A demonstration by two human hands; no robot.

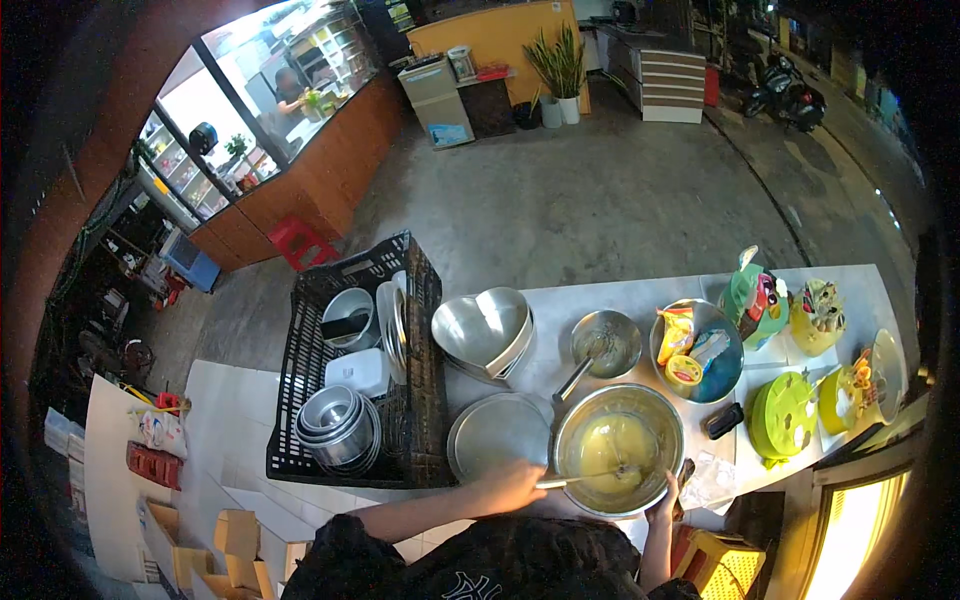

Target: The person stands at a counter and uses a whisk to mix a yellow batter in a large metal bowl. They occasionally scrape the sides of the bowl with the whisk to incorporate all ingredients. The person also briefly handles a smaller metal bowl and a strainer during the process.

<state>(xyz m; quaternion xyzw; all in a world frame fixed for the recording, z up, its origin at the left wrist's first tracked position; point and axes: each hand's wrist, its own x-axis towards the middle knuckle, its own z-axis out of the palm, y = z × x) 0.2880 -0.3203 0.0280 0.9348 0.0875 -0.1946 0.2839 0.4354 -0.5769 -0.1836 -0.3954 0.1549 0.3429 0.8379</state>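
Note:
My left hand (514,486) is closed around the pale handle of a whisk (577,478), whose wire end lies in a pale yellow liquid (616,450). That liquid is in a large stainless steel bowl (564,420). At the bowl's lower right rim, my right hand (661,499) grips the edge. Beyond the bowl is a small metal pan (606,337) with a utensil in it and its handle towards me. A round metal plate or lid (501,435) lies beside my left hand. To the right, another metal bowl (718,375) holds a yellow packet (676,334) and a yellow tub (683,370).
A black plastic crate (424,390) with metal pots stands left, near heart-shaped metal pans (480,326). A dark object (724,421), a green container (781,420) and decorated containers (754,307) are at the right. Behind glass, a person (289,94) is in a lit room.

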